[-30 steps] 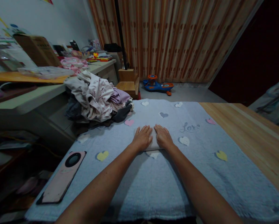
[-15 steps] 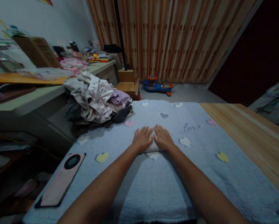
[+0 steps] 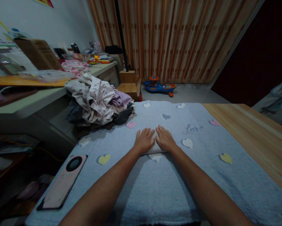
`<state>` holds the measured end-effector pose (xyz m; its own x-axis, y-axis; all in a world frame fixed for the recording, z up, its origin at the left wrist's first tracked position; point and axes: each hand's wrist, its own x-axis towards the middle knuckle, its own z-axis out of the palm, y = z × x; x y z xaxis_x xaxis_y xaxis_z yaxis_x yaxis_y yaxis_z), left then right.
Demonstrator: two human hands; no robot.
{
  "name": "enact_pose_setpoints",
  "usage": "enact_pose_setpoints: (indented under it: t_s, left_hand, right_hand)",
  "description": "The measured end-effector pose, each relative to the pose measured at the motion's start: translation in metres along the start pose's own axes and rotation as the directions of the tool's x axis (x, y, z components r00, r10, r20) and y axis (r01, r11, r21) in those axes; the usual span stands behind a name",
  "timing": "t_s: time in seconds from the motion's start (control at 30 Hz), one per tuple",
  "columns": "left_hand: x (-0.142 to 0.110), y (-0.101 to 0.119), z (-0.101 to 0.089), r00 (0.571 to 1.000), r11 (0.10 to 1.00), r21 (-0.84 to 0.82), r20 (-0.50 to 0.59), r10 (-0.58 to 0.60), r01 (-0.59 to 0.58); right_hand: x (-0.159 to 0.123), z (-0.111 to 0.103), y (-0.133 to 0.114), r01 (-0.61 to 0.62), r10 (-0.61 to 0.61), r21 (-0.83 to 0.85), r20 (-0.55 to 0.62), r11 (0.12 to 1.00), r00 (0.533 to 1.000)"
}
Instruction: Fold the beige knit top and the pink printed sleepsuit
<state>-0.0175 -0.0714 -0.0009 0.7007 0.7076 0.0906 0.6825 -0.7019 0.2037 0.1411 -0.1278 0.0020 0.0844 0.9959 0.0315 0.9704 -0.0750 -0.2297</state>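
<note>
1. The pale folded cloth (image 3: 157,148) lies on the blue blanket (image 3: 152,188), beneath both hands; its near edge and a patch between the palms show.
2. The left hand (image 3: 144,140) presses flat on its left part, fingers straight and slightly spread.
3. The right hand (image 3: 165,139) lies flat on its right part, fingers extended and closer together. Neither hand pinches anything. The thumbs point inward, near each other, with a narrow gap between.
4. The hands cover much of the cloth, so its full outline and layers cannot be told.
5. A heap of clothes (image 3: 98,100) sits at the far left, overlapping the blanket's edge. A phone (image 3: 63,183) lies at the near left, well apart from the cloth. Bare wood of the table (image 3: 251,131) shows on the right.
6. Counted: two hands, one folded cloth, one phone, one heap; on the blanket, two yellow hearts, two pink, one gray and five white, one partly hidden.
</note>
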Motion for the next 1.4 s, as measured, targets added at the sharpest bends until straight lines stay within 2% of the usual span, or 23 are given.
enact_pose_setpoints:
  t_s: [0.23, 0.47, 0.53, 0.63, 0.73, 0.87, 0.93, 1.03, 1.2, 1.27, 1.4]
  left_hand:
    - [-0.002, -0.001, 0.002, 0.999, 1.000, -0.016, -0.033, 0.008, -0.009]
    - [0.001, -0.003, 0.004, 1.000, 0.995, -0.100, -0.013, -0.009, 0.008]
    - [0.000, -0.005, 0.003, 0.997, 0.985, -0.162, -0.040, -0.060, 0.053]
    - [-0.006, -0.012, 0.001, 0.964, 0.931, -0.300, -0.096, -0.246, 0.208]
    - [-0.013, -0.025, -0.002, 0.908, 0.832, -0.472, -0.137, -0.396, 0.292]
    - [-0.016, -0.038, -0.005, 0.891, 0.700, -0.662, -0.108, -0.442, 0.267]
    - [-0.014, -0.041, -0.008, 0.875, 0.612, -0.733, -0.047, -0.482, 0.297]
    - [-0.008, -0.040, -0.015, 0.826, 0.451, -0.809, 0.075, -0.558, 0.378]
    - [0.003, -0.039, -0.028, 0.708, 0.058, -0.883, 0.332, -0.624, 0.466]
    - [0.006, -0.037, -0.032, 0.702, -0.031, -0.876, 0.406, -0.585, 0.481]
    - [0.004, -0.027, -0.037, 0.745, -0.168, -0.853, 0.514, -0.426, 0.493]
  right_hand:
    - [-0.002, -0.003, 0.000, -0.010, 0.010, 0.011, 0.012, 1.000, 1.000]
    - [0.001, -0.001, 0.003, -0.011, 0.011, 0.024, 0.027, 1.000, 1.000]
    - [0.001, -0.001, 0.004, -0.025, 0.024, 0.040, 0.020, 0.999, 1.000]
    - [-0.001, -0.003, 0.005, -0.054, 0.056, 0.058, -0.034, 0.997, 0.998]
    - [-0.004, -0.006, 0.003, -0.083, 0.090, 0.079, -0.090, 0.993, 0.992]
    - [-0.007, -0.005, 0.000, -0.125, 0.133, 0.104, -0.073, 0.987, 0.988]
    - [-0.008, -0.002, -0.002, -0.125, 0.129, 0.099, -0.035, 0.987, 0.991]
    - [-0.009, 0.001, -0.002, -0.129, 0.129, 0.102, 0.004, 0.986, 0.992]
    - [-0.010, 0.003, 0.000, -0.122, 0.123, 0.114, 0.000, 0.986, 0.992]
    - [-0.010, 0.003, 0.001, -0.118, 0.120, 0.119, -0.010, 0.986, 0.993]
    - [-0.012, 0.003, 0.001, -0.104, 0.110, 0.136, -0.037, 0.985, 0.993]
